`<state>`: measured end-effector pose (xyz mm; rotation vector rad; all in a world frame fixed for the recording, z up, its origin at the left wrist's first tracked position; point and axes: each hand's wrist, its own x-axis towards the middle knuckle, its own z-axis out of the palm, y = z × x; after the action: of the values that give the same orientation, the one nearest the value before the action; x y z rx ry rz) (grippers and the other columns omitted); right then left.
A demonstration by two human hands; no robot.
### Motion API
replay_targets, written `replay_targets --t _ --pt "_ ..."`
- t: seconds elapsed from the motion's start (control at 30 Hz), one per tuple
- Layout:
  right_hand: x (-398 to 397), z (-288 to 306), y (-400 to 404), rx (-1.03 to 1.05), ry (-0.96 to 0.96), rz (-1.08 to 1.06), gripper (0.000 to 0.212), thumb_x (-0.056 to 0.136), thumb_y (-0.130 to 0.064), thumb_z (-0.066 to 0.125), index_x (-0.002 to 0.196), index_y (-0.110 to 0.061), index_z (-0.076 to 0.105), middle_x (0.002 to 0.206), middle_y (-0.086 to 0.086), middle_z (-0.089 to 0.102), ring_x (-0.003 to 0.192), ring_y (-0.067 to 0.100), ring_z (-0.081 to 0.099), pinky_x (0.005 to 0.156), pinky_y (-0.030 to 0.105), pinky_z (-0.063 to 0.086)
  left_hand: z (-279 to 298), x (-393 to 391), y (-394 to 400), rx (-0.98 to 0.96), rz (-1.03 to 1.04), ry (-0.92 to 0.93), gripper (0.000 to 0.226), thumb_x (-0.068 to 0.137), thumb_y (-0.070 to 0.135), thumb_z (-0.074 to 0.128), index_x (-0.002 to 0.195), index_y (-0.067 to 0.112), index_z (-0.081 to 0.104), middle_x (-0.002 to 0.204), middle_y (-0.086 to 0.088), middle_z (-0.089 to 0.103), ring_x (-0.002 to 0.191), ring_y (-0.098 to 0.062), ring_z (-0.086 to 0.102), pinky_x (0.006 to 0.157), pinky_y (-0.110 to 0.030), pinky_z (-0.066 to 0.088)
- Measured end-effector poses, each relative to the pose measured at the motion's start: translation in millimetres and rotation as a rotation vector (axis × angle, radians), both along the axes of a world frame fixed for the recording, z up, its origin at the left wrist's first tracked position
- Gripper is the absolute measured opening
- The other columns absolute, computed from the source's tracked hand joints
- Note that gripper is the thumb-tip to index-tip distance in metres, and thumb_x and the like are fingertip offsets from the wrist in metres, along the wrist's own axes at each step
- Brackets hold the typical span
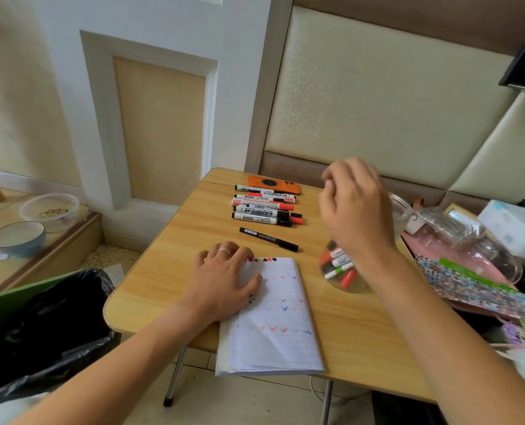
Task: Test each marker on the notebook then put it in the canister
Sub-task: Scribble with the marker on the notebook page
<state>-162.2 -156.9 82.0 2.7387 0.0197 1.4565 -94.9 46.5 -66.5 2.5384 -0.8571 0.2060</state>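
Black marker (269, 239) lies crosswise (cap rightward) beyond notebook (273, 317).

Counts on and around the wooden worktop (169, 280)

One open lined paper notebook (273, 320); one clear round plastic canister (344, 271) holding about five markers; a row of roughly five white-barrelled whiteboard markers (266, 207); one slim black marker (269, 239) lying apart; one orange phone (273, 182); two bowls (17, 237) on the floor ledge; two hands.
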Motion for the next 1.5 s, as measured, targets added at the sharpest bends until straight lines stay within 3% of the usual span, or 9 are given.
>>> replay_targets --t 0.13,0.27,0.43,0.6,0.73,0.83,1.1,1.27,1.5 --pt "24.8 -26.6 16.0 0.189 0.48 0.217 0.017 0.102 -0.012 0.053 0.105 -0.015 0.069 0.1 -0.004 0.065 0.088 0.009 0.057 0.077 0.03 0.05 0.0 -0.7 -0.7 -0.006 0.0 -0.009 0.052 0.085 0.068 0.03 0.126 0.039 0.045 0.129 0.007 0.045 0.125 -0.015 0.04 0.109 -0.038 0.021" --pt "49.7 -67.4 11.9 0.304 0.767 0.074 0.03 0.105 -0.016 0.053 0.133 -0.016 0.066 0.128 -0.001 0.065 0.112 0.014 0.059 0.092 0.028 0.047 0.0 -3.0 -0.2 -0.017 0.004 -0.022 0.055 0.085 0.068 0.028 0.127 0.036 0.044 0.13 0.007 0.045 0.126 -0.014 0.039 0.108 -0.038 0.021" --pt "58.1 -100.2 1.9 0.258 0.807 -0.084 0.031 0.104 -0.024 0.058 0.133 -0.017 0.066 0.128 0.002 0.061 0.115 0.025 0.061 0.093 0.041 0.052 1.1 -3.0 0.2 -0.037 -0.009 -0.046 0.054 0.086 0.066 0.032 0.127 0.034 0.045 0.131 0.007 0.045 0.128 -0.013 0.037 0.109 -0.038 0.021" --pt "55.3 -101.6 3.9 0.319 0.645 -0.049 0.017 0.1 -0.022 0.063 0.115 -0.019 0.07 0.114 -0.001 0.059 0.1 0.019 0.061 0.079 0.031 0.049 3.8 -4.7 -1.4 -0.092 -0.035 -0.114 0.053 0.083 0.06 0.04 0.125 0.03 0.05 0.125 0.007 0.045 0.121 -0.016 0.038 0.097 -0.037 0.033" --pt "41.7 -86.5 12.8 0.737 0.42 0.116 0.006 0.093 -0.021 0.07 0.098 -0.024 0.068 0.095 -0.004 0.062 0.075 0.009 0.056 0.065 0.016 0.041 4.5 -4.9 -1.9 -0.138 -0.137 -0.142 0.043 0.086 0.047 0.048 0.121 0.023 0.052 0.112 0.004 0.051 0.104 -0.02 0.045 0.086 -0.041 0.045" --pt "25.2 -79.3 23.7 1.079 0.501 0.263 0.003 0.096 -0.024 0.067 0.096 -0.023 0.064 0.08 -0.003 0.066 0.059 0.013 0.057 0.058 0.029 0.046 3.7 -5.5 -1.0 -0.16 -0.156 -0.133 0.04 0.087 0.046 0.05 0.12 0.023 0.05 0.107 0.006 0.051 0.101 -0.017 0.046 0.085 -0.041 0.046" --pt "-2.8 -89.8 38.1 1.554 0.603 0.483 0.008 0.099 -0.012 0.065 0.106 -0.007 0.067 0.088 0.006 0.069 0.067 0.021 0.068 0.057 0.029 0.049 1.4 -3.3 -2.2 -0.183 -0.132 -0.175 0.03 0.105 0.038 0.03 0.107 0.019 0.053 0.096 0.003 0.052 0.087 -0.021 0.046 0.076 -0.044 0.045" --pt "-6.7 -84.1 15.4 1.49 0.544 0.492 0.004 0.098 -0.014 0.067 0.096 -0.01 0.067 0.074 0.008 0.067 0.07 0.021 0.064 0.061 0.028 0.052 2.6 -5.1 -2.7 -0.191 -0.104 -0.169 0.032 0.104 0.037 0.028 0.105 0.018 0.053 0.094 0.003 0.053 0.084 -0.019 0.044 0.072 -0.042 0.045" --pt "-12.6 -73.6 -6.0 1.234 0.834 0.411 0.006 0.091 -0.001 0.073 0.095 -0.005 0.075 0.085 0.012 0.079 0.071 0.019 0.072 0.065 0.023 0.057 4.6 -5.1 -1.3 -0.2 -0.077 -0.166 0.029 0.103 0.033 0.032 0.107 0.017 0.055 0.095 0.001 0.056 0.086 -0.019 0.046 0.073 -0.038 0.045"
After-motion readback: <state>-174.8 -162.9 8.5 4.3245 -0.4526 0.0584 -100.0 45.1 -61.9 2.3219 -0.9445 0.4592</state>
